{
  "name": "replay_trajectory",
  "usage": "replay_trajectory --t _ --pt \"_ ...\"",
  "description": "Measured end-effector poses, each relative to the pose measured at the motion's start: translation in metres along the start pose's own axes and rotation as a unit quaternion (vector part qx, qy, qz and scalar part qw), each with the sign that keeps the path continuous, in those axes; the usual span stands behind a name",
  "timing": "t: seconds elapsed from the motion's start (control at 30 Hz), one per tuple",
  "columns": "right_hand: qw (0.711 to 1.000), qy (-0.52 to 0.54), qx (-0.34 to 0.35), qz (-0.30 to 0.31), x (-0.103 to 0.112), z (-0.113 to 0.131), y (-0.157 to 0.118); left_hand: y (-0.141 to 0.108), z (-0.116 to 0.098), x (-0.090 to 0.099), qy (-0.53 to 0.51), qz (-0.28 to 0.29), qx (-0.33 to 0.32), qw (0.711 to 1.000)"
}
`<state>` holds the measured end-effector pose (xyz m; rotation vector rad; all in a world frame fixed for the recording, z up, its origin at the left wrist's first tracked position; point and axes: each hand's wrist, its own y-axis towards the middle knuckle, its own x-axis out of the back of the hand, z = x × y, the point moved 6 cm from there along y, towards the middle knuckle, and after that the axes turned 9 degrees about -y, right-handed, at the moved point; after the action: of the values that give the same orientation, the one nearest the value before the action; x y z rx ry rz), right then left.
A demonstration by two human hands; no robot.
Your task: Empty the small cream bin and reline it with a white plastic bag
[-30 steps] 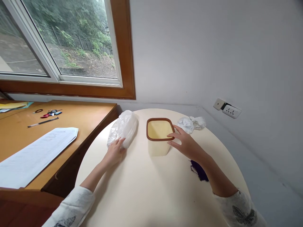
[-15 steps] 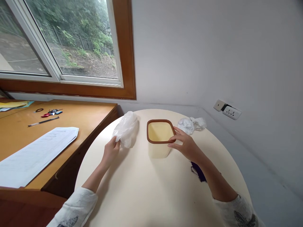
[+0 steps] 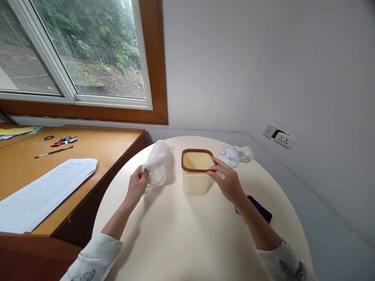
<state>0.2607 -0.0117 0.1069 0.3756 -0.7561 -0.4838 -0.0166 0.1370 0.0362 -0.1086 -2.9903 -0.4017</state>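
A cream square trash bin (image 3: 195, 185) stands upright on the round table. Its brown rim ring (image 3: 197, 170) sits slightly raised at the front, with a strip of cream wall showing below it. My right hand (image 3: 227, 177) pinches this ring at its front right corner, thumb in front and fingers on the right side. To the left, my left hand (image 3: 137, 182) has closed on a crumpled, translucent white plastic bag (image 3: 157, 166), held just above the table. The bin's inside looks bare where it shows.
Behind my right hand lie crumpled white plastic bags (image 3: 230, 157). A dark purple cloth (image 3: 260, 208) is partly covered by my right forearm. On the wooden desk (image 3: 117, 142) at left are papers (image 3: 52, 191), a pen (image 3: 54, 152) and keys (image 3: 66, 140).
My right hand has lifted the front of the brown ring a little off the bin. My left hand has bunched the bag slightly. The right forearm has shifted left, showing more purple cloth.
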Motion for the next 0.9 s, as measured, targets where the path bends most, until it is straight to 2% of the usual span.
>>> replay_trajectory --t 0.2,0.27,0.43,0.53,0.7,0.9 --pt "0.995 -0.061 0.065 -0.035 -0.002 0.005 -0.004 -0.004 -0.016 -0.01 -0.01 0.021 -0.006 1.0" --pt "0.992 -0.087 0.088 -0.039 -0.004 0.007 -0.006 -0.008 -0.027 -0.018 -0.011 0.055 -0.005 0.998" --pt "0.986 -0.114 0.107 -0.053 -0.008 0.006 -0.01 -0.023 -0.052 -0.049 -0.03 0.187 0.012 0.982" --pt "0.986 -0.115 0.109 -0.055 -0.009 0.006 -0.01 -0.03 -0.061 -0.065 -0.015 0.224 0.007 0.975" --pt "0.985 -0.119 0.105 -0.059 -0.009 0.006 -0.011 -0.03 -0.057 -0.073 0.035 0.232 -0.001 0.972" --pt "0.982 -0.132 0.113 -0.071 -0.008 0.007 -0.014 -0.018 -0.036 -0.054 0.127 0.206 -0.005 0.97"
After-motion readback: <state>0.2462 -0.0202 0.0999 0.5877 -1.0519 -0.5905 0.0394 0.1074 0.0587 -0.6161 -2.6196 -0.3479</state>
